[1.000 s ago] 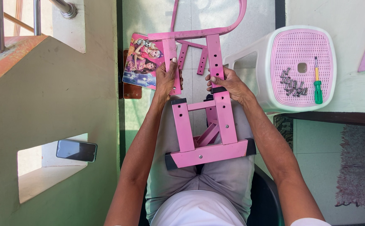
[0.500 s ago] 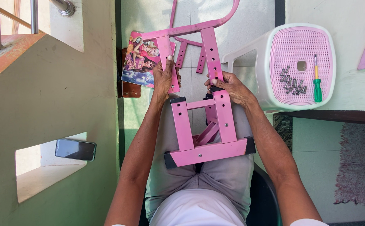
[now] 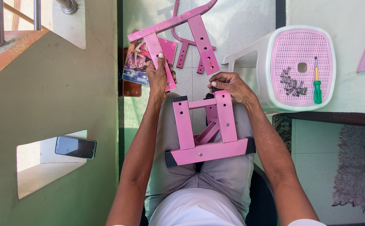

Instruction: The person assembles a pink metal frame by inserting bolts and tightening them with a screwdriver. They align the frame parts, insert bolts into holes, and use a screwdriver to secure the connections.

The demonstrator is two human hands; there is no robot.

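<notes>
Lifted since the earlier frame: the upper pink metal frame (image 3: 178, 29), now clear of the lower pink frame section (image 3: 207, 129), its two flat legs tilted and no longer lined up with the uprights below.

Head view, itemised:

- Left hand (image 3: 159, 75): fingers closed round the left flat leg of the upper pink metal frame, thumb lying along its face. The leg's lower end shows just past the hand.
- Right hand (image 3: 230, 86): curled over the top of the right upright of the lower pink frame section, fingertips pressed together there; whether they pinch a small part cannot be told (the knuckles hide it).
- Lower pink frame section: resting on the person's lap, crossbar with black end caps nearest the body, two uprights pointing away. Inner braces partly hidden behind the uprights.
- Upper pink metal frame: held above the floor, its curved top cut off by the picture's upper edge.
- Picture panel (image 3: 138, 62): on the floor behind the left hand, partly covered by leg and hand.
- Plastic stool (image 3: 301, 46): white with pink perforated seat, to the right, just beside the right hand.
- Screws (image 3: 292, 81): small grey heap on the seat; count unclear.
- Screwdriver (image 3: 317, 83): green handle, beside the screws.
- Phone (image 3: 75, 147): dark, lying in a wall niche at left.
- Rug (image 3: 358, 167): lower right, cut off.
</notes>
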